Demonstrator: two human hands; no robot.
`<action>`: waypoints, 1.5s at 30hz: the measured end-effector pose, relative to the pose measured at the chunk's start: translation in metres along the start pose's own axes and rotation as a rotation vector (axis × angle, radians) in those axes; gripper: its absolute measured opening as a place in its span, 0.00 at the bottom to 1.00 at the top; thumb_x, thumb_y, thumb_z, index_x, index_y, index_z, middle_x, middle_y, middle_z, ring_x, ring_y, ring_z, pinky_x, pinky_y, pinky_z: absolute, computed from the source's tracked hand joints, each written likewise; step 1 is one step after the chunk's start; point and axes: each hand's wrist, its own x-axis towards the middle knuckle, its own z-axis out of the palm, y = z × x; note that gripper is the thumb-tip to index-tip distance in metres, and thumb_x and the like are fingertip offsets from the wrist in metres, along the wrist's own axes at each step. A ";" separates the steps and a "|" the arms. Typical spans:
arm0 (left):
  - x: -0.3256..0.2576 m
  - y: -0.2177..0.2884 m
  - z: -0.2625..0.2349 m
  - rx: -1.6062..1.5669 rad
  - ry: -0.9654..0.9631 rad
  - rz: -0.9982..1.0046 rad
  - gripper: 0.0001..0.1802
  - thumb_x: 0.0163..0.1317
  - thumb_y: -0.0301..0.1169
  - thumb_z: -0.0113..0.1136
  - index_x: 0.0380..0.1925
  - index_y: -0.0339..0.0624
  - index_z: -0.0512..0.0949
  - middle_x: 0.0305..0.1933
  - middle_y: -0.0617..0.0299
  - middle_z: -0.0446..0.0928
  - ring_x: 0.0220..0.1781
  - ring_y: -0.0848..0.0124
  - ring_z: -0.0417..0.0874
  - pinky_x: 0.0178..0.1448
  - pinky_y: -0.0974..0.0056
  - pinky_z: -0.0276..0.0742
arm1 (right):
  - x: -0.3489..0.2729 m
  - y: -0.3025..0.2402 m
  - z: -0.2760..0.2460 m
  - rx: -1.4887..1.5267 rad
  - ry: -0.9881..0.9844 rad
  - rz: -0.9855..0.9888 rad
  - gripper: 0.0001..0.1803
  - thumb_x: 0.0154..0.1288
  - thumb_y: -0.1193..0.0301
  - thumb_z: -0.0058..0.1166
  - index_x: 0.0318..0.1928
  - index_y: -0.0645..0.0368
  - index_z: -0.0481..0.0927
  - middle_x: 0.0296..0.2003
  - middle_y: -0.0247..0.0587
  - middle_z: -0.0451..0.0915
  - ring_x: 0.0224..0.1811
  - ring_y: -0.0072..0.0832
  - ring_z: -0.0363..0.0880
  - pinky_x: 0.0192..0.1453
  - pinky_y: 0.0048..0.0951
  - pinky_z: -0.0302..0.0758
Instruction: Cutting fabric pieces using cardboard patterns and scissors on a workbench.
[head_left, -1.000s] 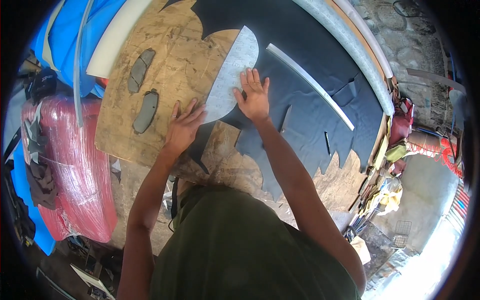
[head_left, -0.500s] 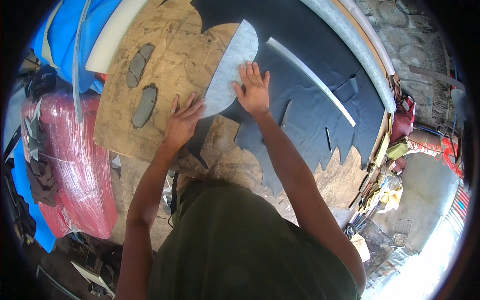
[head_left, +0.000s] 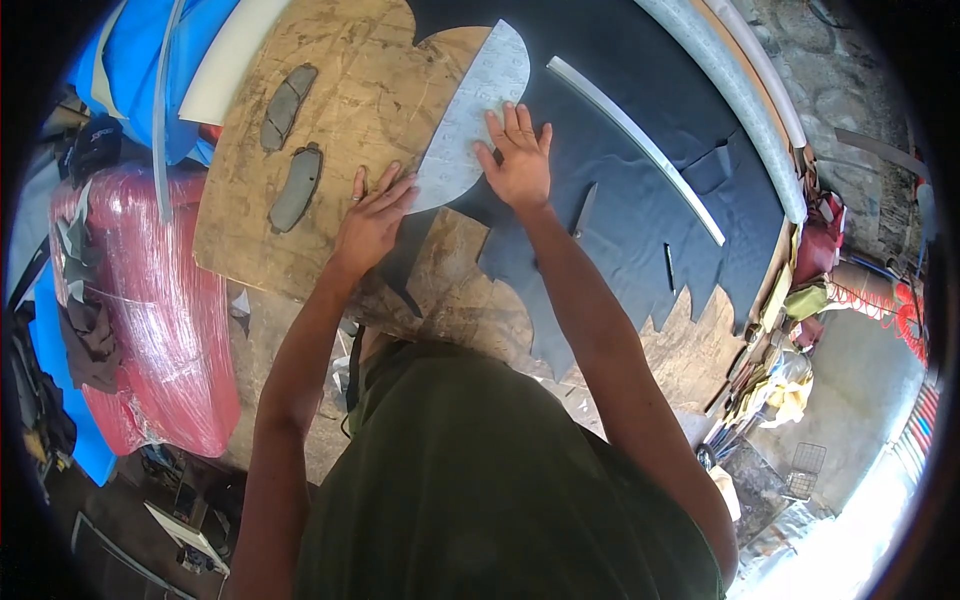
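Note:
A pale grey half-round template [head_left: 468, 115] lies flat, its curved side over a sheet of black leather-like material [head_left: 640, 190] and its straight edge along the bare board. My right hand [head_left: 520, 158] rests on the template's curved edge with its fingers spread. At the template's lower left end lies my left hand [head_left: 375, 220], fingers stretched out, the tips touching the edge there. Neither hand grips anything. Right of my right hand are a knife-like blade [head_left: 586, 208], a long pale straightedge [head_left: 640, 145] and a dark pen [head_left: 670, 268], all on the black sheet.
Two grey curved pieces [head_left: 296, 190] lie on the worn wooden table [head_left: 350, 60] at left. Beyond its left edge stands a red bundle in clear film [head_left: 165, 320]. Rolls of material [head_left: 725, 95] line the far right edge. A coiled red hose [head_left: 908, 322] hangs at far right.
The whole view has shifted slightly, so the table sits a little higher and further right. Both hands stay in nearly the same places on the template.

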 end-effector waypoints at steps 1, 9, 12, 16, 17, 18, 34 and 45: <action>0.001 0.000 0.000 -0.006 -0.003 -0.001 0.19 0.69 0.25 0.61 0.60 0.45 0.84 0.73 0.70 0.79 0.83 0.65 0.68 0.88 0.42 0.44 | 0.000 0.000 0.000 0.006 0.004 0.003 0.32 0.74 0.47 0.57 0.73 0.45 0.78 0.79 0.37 0.67 0.84 0.38 0.58 0.82 0.69 0.51; 0.000 -0.001 0.001 0.010 0.006 0.012 0.20 0.69 0.24 0.61 0.60 0.45 0.84 0.73 0.69 0.79 0.83 0.65 0.68 0.88 0.42 0.45 | 0.001 0.000 0.001 -0.016 0.002 0.007 0.33 0.74 0.46 0.56 0.73 0.44 0.78 0.80 0.35 0.67 0.84 0.38 0.58 0.82 0.70 0.51; -0.001 -0.001 0.002 -0.002 0.012 0.010 0.20 0.68 0.24 0.61 0.60 0.45 0.84 0.73 0.69 0.79 0.83 0.65 0.69 0.88 0.42 0.44 | 0.000 0.000 0.000 -0.021 -0.002 0.007 0.33 0.74 0.46 0.56 0.73 0.44 0.78 0.80 0.35 0.67 0.84 0.37 0.58 0.82 0.70 0.51; -0.003 -0.003 0.001 -0.012 0.021 0.007 0.21 0.67 0.22 0.61 0.59 0.44 0.84 0.73 0.68 0.79 0.82 0.65 0.69 0.88 0.44 0.49 | 0.000 -0.002 0.002 -0.023 -0.004 0.009 0.33 0.74 0.45 0.55 0.73 0.43 0.78 0.80 0.34 0.66 0.84 0.37 0.58 0.82 0.69 0.50; -0.001 -0.002 -0.005 -0.031 0.049 0.001 0.20 0.66 0.22 0.61 0.58 0.44 0.85 0.73 0.68 0.79 0.81 0.67 0.71 0.87 0.46 0.53 | 0.000 -0.001 0.003 -0.021 -0.005 0.012 0.33 0.74 0.45 0.55 0.73 0.43 0.78 0.80 0.34 0.66 0.84 0.37 0.58 0.82 0.69 0.50; 0.002 -0.003 -0.011 -0.049 0.077 -0.005 0.20 0.66 0.21 0.61 0.57 0.43 0.85 0.73 0.68 0.79 0.80 0.68 0.72 0.86 0.48 0.57 | 0.000 0.000 0.005 -0.031 -0.005 0.012 0.33 0.74 0.45 0.55 0.73 0.43 0.77 0.80 0.34 0.66 0.85 0.37 0.58 0.82 0.69 0.50; 0.026 -0.027 -0.092 0.393 -0.153 -0.743 0.31 0.58 0.47 0.76 0.57 0.40 0.83 0.51 0.44 0.84 0.46 0.46 0.86 0.52 0.50 0.84 | 0.002 -0.001 -0.006 -0.022 -0.015 0.045 0.33 0.73 0.47 0.56 0.74 0.44 0.76 0.79 0.35 0.68 0.84 0.35 0.59 0.82 0.67 0.50; 0.117 0.037 0.006 0.278 -0.169 -0.536 0.33 0.58 0.51 0.74 0.53 0.36 0.81 0.54 0.44 0.80 0.41 0.47 0.87 0.43 0.50 0.85 | 0.007 -0.003 -0.011 0.023 -0.062 0.068 0.41 0.73 0.46 0.54 0.79 0.52 0.66 0.80 0.36 0.66 0.85 0.34 0.57 0.83 0.67 0.48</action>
